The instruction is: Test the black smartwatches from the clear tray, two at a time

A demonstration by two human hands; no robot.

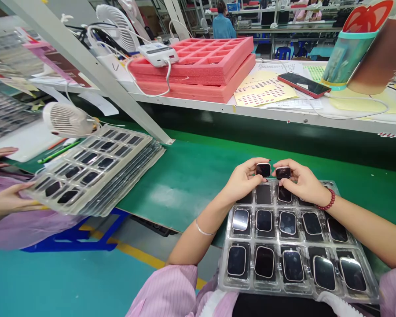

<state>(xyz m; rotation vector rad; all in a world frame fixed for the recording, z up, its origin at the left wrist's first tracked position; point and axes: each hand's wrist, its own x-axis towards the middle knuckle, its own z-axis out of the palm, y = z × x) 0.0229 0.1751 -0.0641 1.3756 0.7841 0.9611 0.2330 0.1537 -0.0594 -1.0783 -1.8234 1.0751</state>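
My left hand [245,178] pinches a smartwatch body [263,170] with a dark screen and a light metal rim. Close beside it, my right hand [300,178] grips a second smartwatch body [283,172], tilted so its screen faces me. Both are held just above the far edge of a clear plastic tray [273,286]. In the tray's compartments lie several more watch bodies [264,262], screens up. One far-row compartment below my left hand shows a dark flat insert [263,194] without a rimmed watch. My wrists partly cover the far row.
At left, a co-worker's hand [11,202] touches a stack of filled trays [95,171], near a small white fan [67,119]. A shelf above the green bench [181,176] carries pink foam trays [201,66], a phone [303,84] and a teal cup [350,57]. A slanted metal post [119,94] stands between workplaces.
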